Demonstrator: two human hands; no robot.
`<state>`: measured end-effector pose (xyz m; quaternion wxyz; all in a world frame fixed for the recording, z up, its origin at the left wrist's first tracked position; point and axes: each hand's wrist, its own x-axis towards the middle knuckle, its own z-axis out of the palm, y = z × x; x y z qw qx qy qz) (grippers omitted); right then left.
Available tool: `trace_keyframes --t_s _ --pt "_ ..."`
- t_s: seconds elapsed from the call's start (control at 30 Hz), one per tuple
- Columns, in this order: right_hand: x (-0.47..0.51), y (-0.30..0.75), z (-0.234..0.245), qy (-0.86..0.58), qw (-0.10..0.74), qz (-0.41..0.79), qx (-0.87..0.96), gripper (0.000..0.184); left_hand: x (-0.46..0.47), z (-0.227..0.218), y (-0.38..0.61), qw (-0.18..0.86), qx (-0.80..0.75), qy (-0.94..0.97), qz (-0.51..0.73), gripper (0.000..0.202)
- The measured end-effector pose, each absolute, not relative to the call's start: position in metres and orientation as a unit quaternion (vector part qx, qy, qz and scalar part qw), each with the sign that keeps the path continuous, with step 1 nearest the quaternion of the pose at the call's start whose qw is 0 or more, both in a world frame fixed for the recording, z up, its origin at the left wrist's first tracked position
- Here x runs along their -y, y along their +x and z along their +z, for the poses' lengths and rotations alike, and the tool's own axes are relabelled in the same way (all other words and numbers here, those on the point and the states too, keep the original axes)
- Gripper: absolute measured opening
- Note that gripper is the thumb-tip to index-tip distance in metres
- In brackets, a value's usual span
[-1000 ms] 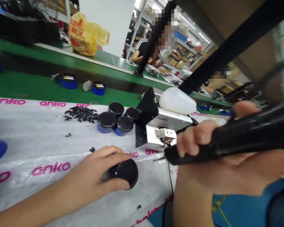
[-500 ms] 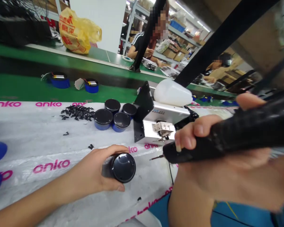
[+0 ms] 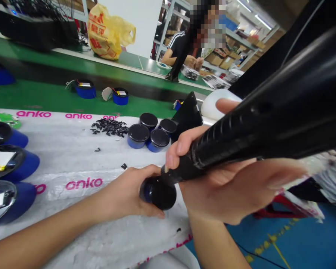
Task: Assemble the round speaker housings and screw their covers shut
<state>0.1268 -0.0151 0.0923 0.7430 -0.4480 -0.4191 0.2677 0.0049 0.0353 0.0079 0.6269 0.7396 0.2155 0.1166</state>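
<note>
My left hand [image 3: 126, 194] is wrapped round a small round housing [image 3: 164, 196], whose glossy black cap faces up and toward me. My right hand [image 3: 224, 198] grips a black electric screwdriver [image 3: 249, 127], slanting down from the upper right. Its nose is at the cap's upper edge; the bit is hidden there, so I cannot tell whether it sits in a screw. Beyond my hands stand several blue housings with black caps [image 3: 139, 135], close together. Beside them lies a heap of small black pieces [image 3: 109, 127].
Open blue housings with batteries [image 3: 30, 162] stand at the left; others [image 3: 120, 97] sit on the green belt [image 3: 44, 95]. A black panel [image 3: 189, 112] rises behind the screwdriver. Across the belt are a yellow bag [image 3: 106, 33] and a seated person [image 3: 182, 48].
The screwdriver has moved left and down from beside the housing onto its cap. My view has swung left, bringing the open housings with batteries into sight.
</note>
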Motion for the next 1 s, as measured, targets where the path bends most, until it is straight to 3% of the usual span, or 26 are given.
trace_keyframes --t_s 0.13,0.27,0.57,0.73,0.8,0.9,1.0 --pt "0.012 0.123 0.088 -0.446 0.725 0.304 0.427 0.026 -0.035 0.000 0.003 0.636 -0.205 0.733 0.128 0.043" --pt "0.010 0.123 0.082 -0.421 0.732 0.313 0.435 0.036 -0.033 -0.006 0.004 0.656 -0.195 0.712 0.159 0.046" --pt "0.017 0.118 0.049 -0.379 0.759 0.246 0.468 0.041 -0.029 0.001 0.004 0.697 -0.197 0.669 0.166 0.049" --pt "0.011 0.140 0.060 -0.338 0.797 0.295 0.404 0.046 -0.024 0.001 0.006 0.601 -0.256 0.737 0.172 0.058" --pt "0.011 0.164 0.074 -0.331 0.823 0.249 0.388 0.043 -0.022 -0.003 0.006 0.538 -0.283 0.769 0.198 0.062" --pt "0.014 0.202 0.089 -0.347 0.845 0.052 0.403 0.030 -0.022 -0.010 0.002 0.461 -0.321 0.795 0.230 0.059" --pt "0.012 0.229 0.089 -0.399 0.813 -0.040 0.422 0.030 -0.027 -0.014 -0.004 0.485 -0.298 0.796 0.203 0.065"
